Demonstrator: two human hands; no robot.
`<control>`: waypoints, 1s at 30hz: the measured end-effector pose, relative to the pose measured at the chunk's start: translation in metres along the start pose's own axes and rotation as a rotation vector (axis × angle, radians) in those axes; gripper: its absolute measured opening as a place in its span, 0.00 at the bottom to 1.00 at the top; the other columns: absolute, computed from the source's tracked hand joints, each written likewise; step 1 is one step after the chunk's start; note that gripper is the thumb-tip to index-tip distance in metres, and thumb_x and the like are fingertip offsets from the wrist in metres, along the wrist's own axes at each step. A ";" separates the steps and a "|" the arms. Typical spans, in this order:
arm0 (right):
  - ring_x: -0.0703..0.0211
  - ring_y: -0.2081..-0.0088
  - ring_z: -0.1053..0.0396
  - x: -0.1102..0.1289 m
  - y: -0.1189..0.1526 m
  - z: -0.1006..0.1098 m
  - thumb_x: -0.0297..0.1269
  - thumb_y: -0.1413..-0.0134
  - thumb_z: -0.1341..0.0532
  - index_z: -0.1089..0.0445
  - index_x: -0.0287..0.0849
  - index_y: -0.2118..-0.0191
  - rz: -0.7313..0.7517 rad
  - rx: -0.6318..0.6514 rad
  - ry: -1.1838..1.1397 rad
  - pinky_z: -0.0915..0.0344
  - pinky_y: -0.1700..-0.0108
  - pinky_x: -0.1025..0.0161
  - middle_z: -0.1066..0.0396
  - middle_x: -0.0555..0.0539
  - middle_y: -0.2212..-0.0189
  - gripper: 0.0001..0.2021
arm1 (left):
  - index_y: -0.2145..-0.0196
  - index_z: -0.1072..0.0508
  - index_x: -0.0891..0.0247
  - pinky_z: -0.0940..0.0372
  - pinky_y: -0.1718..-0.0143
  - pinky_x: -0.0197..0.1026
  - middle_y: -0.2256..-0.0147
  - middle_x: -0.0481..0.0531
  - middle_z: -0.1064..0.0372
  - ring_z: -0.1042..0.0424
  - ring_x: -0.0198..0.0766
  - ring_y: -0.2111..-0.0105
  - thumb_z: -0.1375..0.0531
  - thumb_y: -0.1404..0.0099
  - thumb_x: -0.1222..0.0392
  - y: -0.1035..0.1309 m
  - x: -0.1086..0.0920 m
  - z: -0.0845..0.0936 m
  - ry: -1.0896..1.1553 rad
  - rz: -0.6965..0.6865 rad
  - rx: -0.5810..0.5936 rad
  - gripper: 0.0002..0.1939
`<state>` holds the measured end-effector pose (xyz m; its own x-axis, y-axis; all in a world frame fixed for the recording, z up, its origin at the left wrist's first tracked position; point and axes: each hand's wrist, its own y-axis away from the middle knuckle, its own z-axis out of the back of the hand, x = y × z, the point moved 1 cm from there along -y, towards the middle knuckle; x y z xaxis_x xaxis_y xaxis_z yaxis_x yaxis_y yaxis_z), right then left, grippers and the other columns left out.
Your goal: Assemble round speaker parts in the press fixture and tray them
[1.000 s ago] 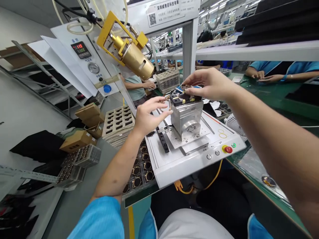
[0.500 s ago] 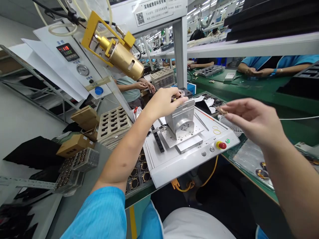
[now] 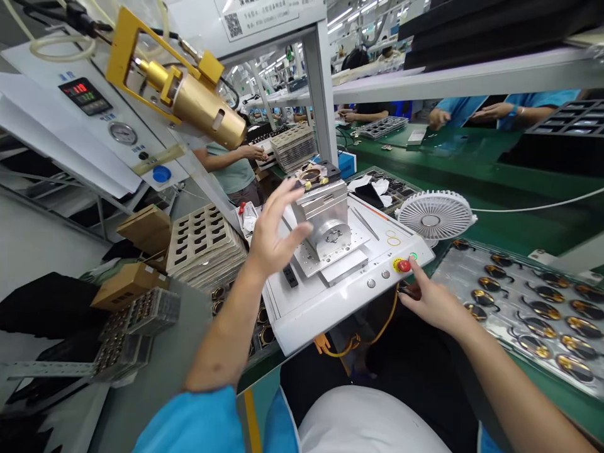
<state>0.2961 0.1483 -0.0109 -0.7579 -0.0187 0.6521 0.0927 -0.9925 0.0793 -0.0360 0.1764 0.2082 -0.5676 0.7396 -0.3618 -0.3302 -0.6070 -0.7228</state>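
Observation:
My left hand (image 3: 278, 236) is raised with its fingers spread, just left of the metal fixture (image 3: 330, 223), and holds nothing. On top of the fixture, a round ring-shaped part (image 3: 311, 175) lies in a dark holder with small yellow pieces. My right hand (image 3: 431, 296) is at the front right corner of the white machine base (image 3: 311, 324). Its index finger touches the green-ringed button (image 3: 413, 257), beside the red knob (image 3: 404, 266). The thumb is apart from that finger and nothing shows between them.
A gold cylinder (image 3: 207, 113) hangs from the machine at upper left. A white fan (image 3: 435, 216) stands behind my right hand. Right of it lies a tray of round parts (image 3: 533, 314). Stacked trays (image 3: 202, 242) stand left. Other people sit or stand beyond the bench.
My left hand has come off the fixture top and opened. My right hand has moved down and left onto the button; the small item it pinched no longer shows. The camera view has shifted.

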 end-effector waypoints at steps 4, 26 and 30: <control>0.41 0.61 0.22 -0.006 -0.003 0.008 0.48 0.47 0.39 0.55 0.31 0.26 0.023 -0.023 -0.126 0.27 0.57 0.49 0.22 0.40 0.63 0.47 | 0.50 0.23 0.50 0.31 0.38 0.61 0.48 0.55 0.22 0.25 0.51 0.43 0.38 0.30 0.42 0.096 -0.024 -0.038 0.359 0.185 -0.108 0.16; 0.46 0.56 0.24 -0.015 0.013 0.031 0.51 0.36 0.35 0.23 0.47 0.56 0.220 -0.266 -0.102 0.26 0.51 0.49 0.22 0.41 0.58 0.14 | 0.54 0.16 0.51 0.25 0.54 0.49 0.51 0.55 0.19 0.17 0.47 0.58 0.20 0.52 0.56 0.236 -0.066 -0.151 1.247 1.131 0.014 0.26; 0.49 0.64 0.26 -0.068 -0.060 0.092 0.48 0.36 0.37 0.29 0.44 0.69 0.061 -0.360 0.029 0.28 0.54 0.49 0.25 0.41 0.70 0.14 | 0.54 0.16 0.50 0.24 0.51 0.51 0.53 0.55 0.18 0.17 0.49 0.55 0.20 0.52 0.59 0.240 -0.069 -0.145 1.234 1.129 0.052 0.25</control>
<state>0.4011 0.2203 0.0094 -0.7763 -0.0773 0.6256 -0.0911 -0.9682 -0.2328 0.0333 0.0217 -0.0261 0.3633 -0.2909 -0.8851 -0.2348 -0.9479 0.2152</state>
